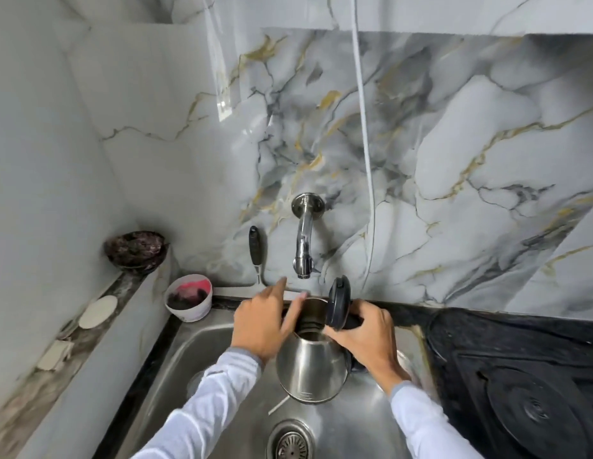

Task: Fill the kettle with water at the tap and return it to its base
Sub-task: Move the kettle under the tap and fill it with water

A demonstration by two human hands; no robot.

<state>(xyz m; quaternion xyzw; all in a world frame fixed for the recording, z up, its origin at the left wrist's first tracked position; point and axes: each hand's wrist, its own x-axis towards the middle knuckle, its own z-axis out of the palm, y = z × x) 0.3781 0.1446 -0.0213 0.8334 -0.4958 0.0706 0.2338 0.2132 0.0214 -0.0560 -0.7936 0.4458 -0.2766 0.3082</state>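
A steel kettle [310,366] hangs over the sink [202,346], its black lid [338,301] flipped up and its mouth open below the wall tap [303,246]. No water runs from the tap. My right hand [364,339] grips the kettle's black handle on the right side. My left hand [265,321] is beside the kettle's rim, fingers spread and stretched toward the tap, holding nothing. The round black kettle base [533,412] lies on the dark counter at the lower right.
A white tub [189,298] with pink and dark contents stands at the sink's back left corner. A black-handled tool [255,253] leans on the marble wall. A dark bowl [136,250] sits on the left ledge. The drain [290,440] is below the kettle.
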